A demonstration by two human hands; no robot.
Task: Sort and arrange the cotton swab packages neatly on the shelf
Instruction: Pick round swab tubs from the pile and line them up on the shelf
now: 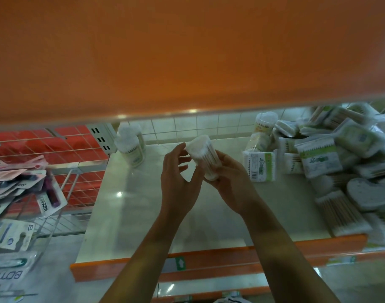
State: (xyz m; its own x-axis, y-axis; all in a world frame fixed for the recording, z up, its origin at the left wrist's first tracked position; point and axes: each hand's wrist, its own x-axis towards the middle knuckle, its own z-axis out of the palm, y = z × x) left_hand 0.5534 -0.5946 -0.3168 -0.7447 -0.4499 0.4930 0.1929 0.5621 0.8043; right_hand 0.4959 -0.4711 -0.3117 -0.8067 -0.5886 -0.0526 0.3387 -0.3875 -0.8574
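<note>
A clear round tub of cotton swabs (pixel 203 157) hangs tilted above the white shelf (pixel 143 215). My right hand (pixel 232 182) grips its lower end from the right. My left hand (pixel 179 178) touches its upper side with fingertips, thumb under it. Two similar tubs (pixel 131 147) stand at the shelf's back left corner. A jumbled heap of cotton swab packages (pixel 344 162), flat packs, bags and heart-shaped boxes, covers the shelf's right side. One flat pack (pixel 260 166) stands at the heap's left edge.
An orange shelf (pixel 187 57) overhangs the top of the view. A wire basket (pixel 62 176) at the left holds hanging carded items (pixel 23 186). The shelf's orange front edge (pixel 209 259) runs below my forearms. A white grid panel (pixel 198 125) backs the shelf.
</note>
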